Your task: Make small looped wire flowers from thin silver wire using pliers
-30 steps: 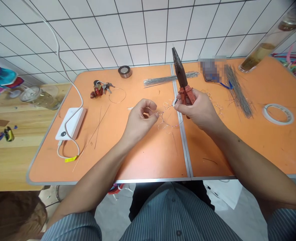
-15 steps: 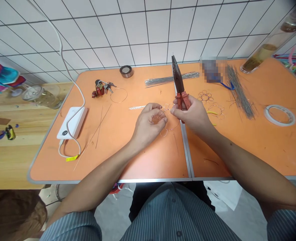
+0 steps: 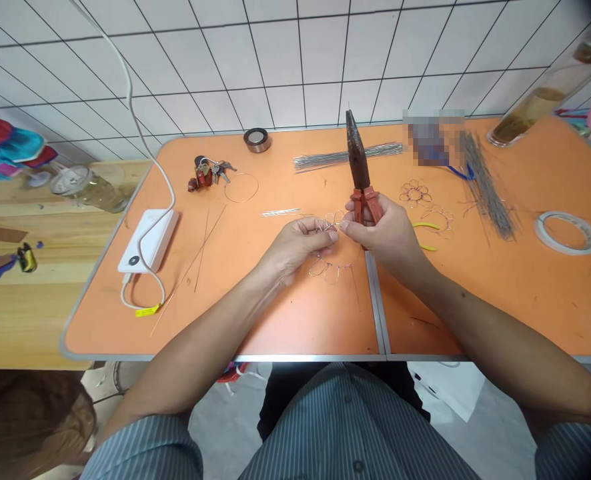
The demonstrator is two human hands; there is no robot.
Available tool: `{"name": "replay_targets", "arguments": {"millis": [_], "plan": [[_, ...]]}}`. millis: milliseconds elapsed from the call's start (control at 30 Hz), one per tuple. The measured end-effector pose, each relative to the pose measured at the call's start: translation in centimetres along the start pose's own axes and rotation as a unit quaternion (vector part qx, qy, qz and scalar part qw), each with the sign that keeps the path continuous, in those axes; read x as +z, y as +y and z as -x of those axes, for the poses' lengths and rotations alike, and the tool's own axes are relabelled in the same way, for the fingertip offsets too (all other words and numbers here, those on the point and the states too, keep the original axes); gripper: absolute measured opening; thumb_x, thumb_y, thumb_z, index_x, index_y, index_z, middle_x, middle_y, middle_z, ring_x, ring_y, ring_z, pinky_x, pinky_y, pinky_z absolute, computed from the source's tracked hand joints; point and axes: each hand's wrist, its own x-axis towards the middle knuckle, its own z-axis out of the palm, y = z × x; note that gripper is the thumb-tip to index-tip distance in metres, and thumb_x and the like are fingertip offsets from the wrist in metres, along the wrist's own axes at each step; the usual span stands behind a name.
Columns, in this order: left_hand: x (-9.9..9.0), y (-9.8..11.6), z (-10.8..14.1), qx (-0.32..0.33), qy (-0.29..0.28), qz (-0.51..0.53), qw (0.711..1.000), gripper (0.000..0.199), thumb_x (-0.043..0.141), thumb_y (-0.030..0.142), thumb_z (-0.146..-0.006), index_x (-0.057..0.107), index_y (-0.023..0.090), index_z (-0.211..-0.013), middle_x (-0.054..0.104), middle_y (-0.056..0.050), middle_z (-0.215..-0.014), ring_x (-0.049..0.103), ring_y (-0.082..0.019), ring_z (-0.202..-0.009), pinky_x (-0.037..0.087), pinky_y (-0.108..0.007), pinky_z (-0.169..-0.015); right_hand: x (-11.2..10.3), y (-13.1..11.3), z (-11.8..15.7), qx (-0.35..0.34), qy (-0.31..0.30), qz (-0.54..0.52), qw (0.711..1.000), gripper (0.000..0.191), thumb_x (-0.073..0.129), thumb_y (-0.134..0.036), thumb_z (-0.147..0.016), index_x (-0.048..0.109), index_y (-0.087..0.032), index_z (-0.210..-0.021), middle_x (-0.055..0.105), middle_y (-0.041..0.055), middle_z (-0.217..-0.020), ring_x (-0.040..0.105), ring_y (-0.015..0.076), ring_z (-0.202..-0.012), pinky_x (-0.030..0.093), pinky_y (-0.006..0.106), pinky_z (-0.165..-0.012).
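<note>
1. Closest in, your 2 forearms angle over the near edge of the orange table [image 3: 295,327] and converge, so your hands nearly meet.
2. The wire ring [image 3: 328,261] sits right between them, petal loops hanging toward you. It's roundish, so no real long axis; can't tell how it tilts.
3. Your left hand [image 3: 305,243] is the nearer 1, thumb and fingertips pinching the ring's left side, wrist coming in from lower left.
4. Your right hand [image 3: 383,223] grasps the red-handled pliers [image 3: 359,167], thumb tip just beside the ring. Can't tell if it's touching wire too.
5. Those pliers are your long axis: nose up and away, leaning slightly left, so the tips point well clear of the ring.
6. Farther back you've got white strips [image 3: 281,213], then a wire bundle [image 3: 315,161].
</note>
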Motion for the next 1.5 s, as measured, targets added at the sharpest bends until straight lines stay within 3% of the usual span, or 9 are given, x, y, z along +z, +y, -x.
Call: {"name": "replay_targets", "arguments": {"millis": [167, 467, 633, 1000, 1300, 1500], "plan": [[0.08, 0.07, 0.09, -0.027, -0.001, 0.002, 1.000, 0.032, 0.099, 0.032, -0.066, 0.072, 0.018, -0.073, 0.066, 0.001, -0.070, 0.059, -0.010, -0.060, 0.047, -0.027, -0.063, 0.23, 0.03, 0.10, -0.004, -0.001, -0.014, 1.000, 0.044, 0.083, -0.022, -0.068, 0.067, -0.023, -0.109, 0.073, 0.0036, -0.108, 0.069, 0.0183, -0.088, 0.059, 0.033, -0.075], [0.42, 0.47, 0.30, -0.023, 0.034, -0.006, 0.999, 0.033, 0.097, 0.033, -0.064, 0.068, 0.019, -0.067, 0.061, 0.002, -0.067, 0.050, -0.009, -0.058, 0.039, -0.026, -0.057, -0.11, 0.12, -0.03, -0.013, -0.019, 0.005, 1.000, 0.042, 0.085, -0.026, -0.071, 0.067, -0.024, -0.108, 0.075, 0.0040, -0.106, 0.074, 0.0219, -0.096, 0.062, 0.041, -0.096], [0.34, 0.42, 0.25, -0.023, 0.037, -0.002, 0.999, 0.029, 0.094, 0.032, -0.066, 0.069, 0.019, -0.067, 0.061, 0.001, -0.068, 0.050, -0.009, -0.058, 0.036, -0.026, -0.056, -0.28, 0.37, -0.08, -0.011, -0.025, 0.004, 1.000, 0.045, 0.087, -0.024, -0.069, 0.067, -0.024, -0.109, 0.076, 0.0036, -0.104, 0.076, 0.0220, -0.094, 0.061, 0.042, -0.097], [0.51, 0.13, 0.19, -0.001, 0.021, -0.001, 1.000, 0.022, 0.092, 0.026, -0.068, 0.072, 0.018, -0.072, 0.065, 0.002, -0.069, 0.053, -0.008, -0.058, 0.041, -0.025, -0.058, -0.28, 0.14, -0.02, -0.022, -0.037, -0.007, 0.999, 0.044, 0.085, -0.022, -0.069, 0.067, -0.024, -0.109, 0.076, 0.0044, -0.108, 0.076, 0.0210, -0.093, 0.064, 0.040, -0.093], [0.50, 0.20, 0.43, 0.005, 0.005, 0.006, 1.000, 0.020, 0.088, 0.024, -0.077, 0.069, 0.017, -0.080, 0.079, -0.004, -0.081, 0.066, -0.010, -0.059, 0.051, -0.024, -0.061, -0.54, 0.85, -0.44, -0.030, -0.037, -0.005, 0.999, 0.042, 0.084, -0.021, -0.071, 0.068, -0.023, -0.110, 0.076, 0.0028, -0.104, 0.075, 0.0196, -0.088, 0.063, 0.038, -0.089], [0.62, 0.08, 0.48, 0.013, 0.001, -0.007, 1.000, 0.020, 0.085, 0.022, -0.077, 0.067, 0.017, -0.082, 0.080, -0.004, -0.078, 0.072, -0.013, -0.059, 0.056, -0.026, -0.062, -0.54, 0.66, -0.37, -0.020, -0.035, 0.003, 0.999, 0.043, 0.084, -0.021, -0.070, 0.067, -0.024, -0.110, 0.076, 0.0025, -0.101, 0.076, 0.0209, -0.090, 0.063, 0.040, -0.092]]}}
